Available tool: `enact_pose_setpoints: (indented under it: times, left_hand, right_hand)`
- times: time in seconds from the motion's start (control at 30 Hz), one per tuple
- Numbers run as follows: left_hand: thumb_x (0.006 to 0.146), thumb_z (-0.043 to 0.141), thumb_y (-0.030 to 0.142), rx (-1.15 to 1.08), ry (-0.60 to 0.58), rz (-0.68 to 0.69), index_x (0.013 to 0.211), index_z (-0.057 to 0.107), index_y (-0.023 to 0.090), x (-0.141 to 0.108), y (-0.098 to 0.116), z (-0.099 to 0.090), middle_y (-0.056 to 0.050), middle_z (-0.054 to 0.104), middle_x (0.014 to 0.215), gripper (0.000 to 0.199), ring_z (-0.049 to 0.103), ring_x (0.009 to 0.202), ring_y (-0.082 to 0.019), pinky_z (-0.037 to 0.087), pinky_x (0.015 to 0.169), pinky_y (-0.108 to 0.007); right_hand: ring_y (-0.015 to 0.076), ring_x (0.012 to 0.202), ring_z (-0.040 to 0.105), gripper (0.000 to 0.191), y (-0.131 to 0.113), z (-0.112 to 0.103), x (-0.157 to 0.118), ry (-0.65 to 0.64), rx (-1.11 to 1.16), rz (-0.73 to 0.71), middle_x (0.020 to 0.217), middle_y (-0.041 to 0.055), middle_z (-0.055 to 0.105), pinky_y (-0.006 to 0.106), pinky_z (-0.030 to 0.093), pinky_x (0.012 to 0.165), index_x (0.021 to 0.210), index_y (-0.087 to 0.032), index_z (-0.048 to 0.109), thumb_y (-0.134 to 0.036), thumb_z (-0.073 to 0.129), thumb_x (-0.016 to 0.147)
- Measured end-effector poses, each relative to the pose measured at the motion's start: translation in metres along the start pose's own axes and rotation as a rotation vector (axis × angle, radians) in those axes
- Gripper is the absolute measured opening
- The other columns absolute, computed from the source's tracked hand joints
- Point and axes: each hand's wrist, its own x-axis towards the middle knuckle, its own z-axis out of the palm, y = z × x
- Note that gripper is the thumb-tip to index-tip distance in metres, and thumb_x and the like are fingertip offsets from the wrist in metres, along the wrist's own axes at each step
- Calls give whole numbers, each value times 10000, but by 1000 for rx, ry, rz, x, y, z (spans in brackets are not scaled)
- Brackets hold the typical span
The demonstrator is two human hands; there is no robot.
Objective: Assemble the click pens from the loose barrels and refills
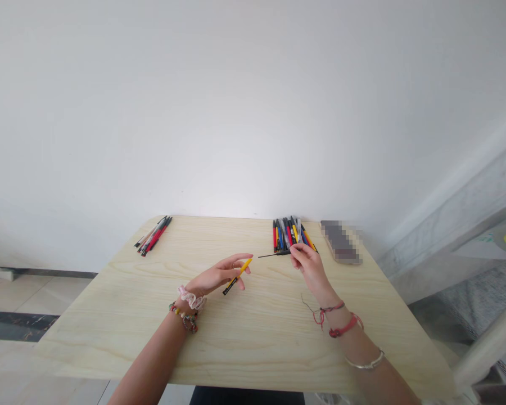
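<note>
My left hand [225, 274] is above the middle of the table, its thumb and fingers closed on a yellow pen barrel [241, 271] with a black end. Across from it, my right hand [307, 263] pinches a black pen part [283, 252]. A thin dark refill [267, 256] sticks out of that part towards the barrel, with a gap between the two. Just behind my right hand lies a row of several pens [287, 230] in red, yellow, blue and black; my fingers partly hide it.
A small bundle of red, black and clear pens [154, 236] lies at the table's far left. On the right rests a flat, phone-like object [341, 243], blurred by pixels. The pale wooden table [219, 351] meets a white wall [236, 112] at the back.
</note>
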Motion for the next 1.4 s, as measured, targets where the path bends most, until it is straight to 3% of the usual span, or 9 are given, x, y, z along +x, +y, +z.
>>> enact_pose_setpoints:
  times: [0.13,0.23,0.5,0.63,0.87,1.2,1.4]
  left_hand:
    - [714,545,330,59,261,80,863,602,146,3,2,-5,-58,558,943,244,556,612,-96,415,652,-252]
    - [721,521,382,227,436,151,855,583,147,7,4,0,-65,558,970,278,572,625,-107,418,661,-254]
    - [723,529,326,603,491,268,723,557,148,17,-5,22,-29,499,816,180,535,531,-70,387,501,-203]
    - [756,484,297,710,548,297,697,535,158,14,-3,16,-17,507,763,159,522,540,-69,385,522,-200]
    - [763,448,327,656,760,338,719,494,164,10,-1,-6,6,499,717,174,539,526,-82,335,447,-189]
    - [744,471,341,483,734,333,736,463,166,10,-1,-3,20,508,670,176,539,517,-79,300,407,-168]
    - [735,479,355,410,684,305,733,456,166,13,-3,3,31,521,576,191,515,486,-79,278,387,-157]
  right_hand:
    - [60,385,393,256,0,1,0,53,75,36,486,-51,484,210,276,377,682,-173,531,-365,656,568]
    - [58,388,391,240,0,4,-3,32,95,44,479,-51,481,207,268,379,677,-170,531,-344,659,572]
    - [57,396,377,218,0,19,-13,-37,82,43,456,-52,469,203,265,384,658,-163,540,-319,668,572]
    - [55,401,389,221,4,16,-10,-6,135,53,455,-49,483,196,273,386,661,-160,551,-305,683,557]
    - [39,388,391,252,9,3,4,127,285,133,469,-48,510,178,283,377,649,-160,567,-284,718,491]
    - [51,398,390,184,9,6,0,75,230,123,442,-62,465,186,281,389,643,-173,543,-265,667,543]
    - [36,347,272,194,5,12,-8,-182,59,83,380,-95,340,186,181,354,775,-158,590,-266,604,614]
